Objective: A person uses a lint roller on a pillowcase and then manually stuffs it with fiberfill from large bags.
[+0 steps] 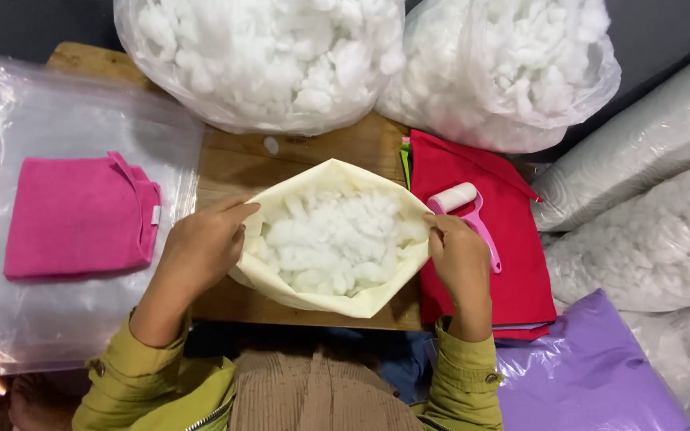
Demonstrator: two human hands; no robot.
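A cream fabric cover (pixel 323 177) lies open on the wooden table (pixel 233 164), filled with white stuffing (pixel 333 239). My left hand (pixel 200 251) grips the cover's left rim. My right hand (pixel 458 257) pinches the right rim, holding the opening wide. Both sleeves are olive green.
Two big clear bags of white stuffing (pixel 265 60) (pixel 513 68) stand at the back. A folded pink cloth (pixel 77 217) lies on clear plastic at left. A pink lint roller (pixel 465 209) rests on red fabric (pixel 513 239) at right. A purple bagged item (pixel 592 375) and more wrapped stuffing (pixel 648 239) sit to the right.
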